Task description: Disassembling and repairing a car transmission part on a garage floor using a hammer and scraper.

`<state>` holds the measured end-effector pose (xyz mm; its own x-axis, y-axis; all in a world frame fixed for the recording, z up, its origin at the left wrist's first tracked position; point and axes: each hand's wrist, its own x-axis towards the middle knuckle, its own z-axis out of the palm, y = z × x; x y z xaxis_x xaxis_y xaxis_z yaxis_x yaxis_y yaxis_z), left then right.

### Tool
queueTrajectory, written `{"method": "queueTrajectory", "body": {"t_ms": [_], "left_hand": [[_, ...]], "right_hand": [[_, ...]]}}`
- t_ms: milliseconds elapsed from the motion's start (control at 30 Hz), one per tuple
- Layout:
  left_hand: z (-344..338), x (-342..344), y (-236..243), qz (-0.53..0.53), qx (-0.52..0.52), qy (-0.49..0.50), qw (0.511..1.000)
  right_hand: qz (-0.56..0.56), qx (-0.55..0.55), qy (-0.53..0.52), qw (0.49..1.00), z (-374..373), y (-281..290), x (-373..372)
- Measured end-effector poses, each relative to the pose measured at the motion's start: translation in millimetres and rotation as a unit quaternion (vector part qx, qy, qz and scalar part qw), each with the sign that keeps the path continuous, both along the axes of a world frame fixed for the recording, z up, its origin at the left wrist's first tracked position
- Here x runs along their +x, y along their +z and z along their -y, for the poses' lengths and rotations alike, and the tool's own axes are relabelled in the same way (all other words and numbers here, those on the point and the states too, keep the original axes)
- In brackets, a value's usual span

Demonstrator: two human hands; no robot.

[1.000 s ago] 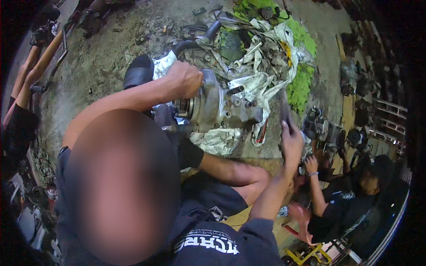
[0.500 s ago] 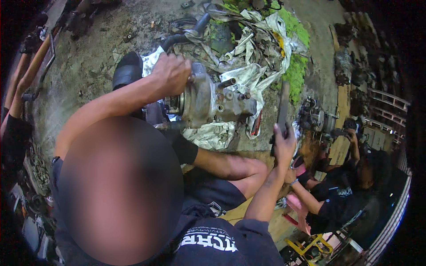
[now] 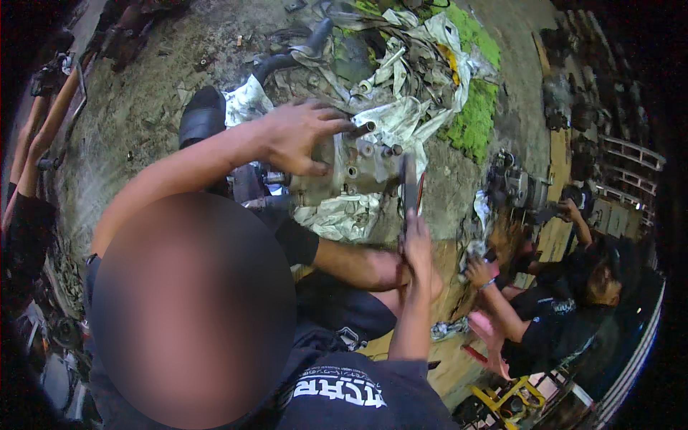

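A grey metal engine or gearbox housing (image 3: pixel 331 172), with stubs and round holes on its side, lies on the ground in front of me. My left hand (image 3: pixel 304 136) lies over its left part, fingers spread and open, hiding the top of that end. In my right hand (image 3: pixel 417 247) is a long, dark, flat bar-like tool (image 3: pixel 409 179), its exact kind unclear. The fingers close round its lower end. Its upper end reaches the housing's right end; I cannot tell whether they touch. Crumpled light plastic sheeting (image 3: pixel 340 217) lies along the housing's near side.
Behind the housing are a heap of dirty rags (image 3: pixel 390 79), a dark hose (image 3: pixel 287 61) and green matting (image 3: pixel 469 118). At right, a co-worker (image 3: pixel 552 308) in dark clothes bends beside another mechanical part (image 3: pixel 519 183). A yellow metal frame (image 3: pixel 505 398) stands at lower right.
My left hand has moved right from the housing's left end, its fingers now spread. My right hand has brought the bar-like tool left to the housing's right end.
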<state>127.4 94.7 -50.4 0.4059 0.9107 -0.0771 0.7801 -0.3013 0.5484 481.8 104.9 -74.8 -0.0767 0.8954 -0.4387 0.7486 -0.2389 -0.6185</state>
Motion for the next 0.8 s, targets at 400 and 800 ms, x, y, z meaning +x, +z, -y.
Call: {"method": "queueTrajectory", "body": {"t_ms": [400,800], "left_hand": [[1,-1,4,-0.048,-0.006,-0.04,0.998],[3,-22,-9,-0.002,0.019,0.0,1.0]], "right_hand": [[0.022,-0.067,0.011,0.997,-8,-7,15],[-0.046,-0.116,-0.119,0.985,2,59,8]]}}
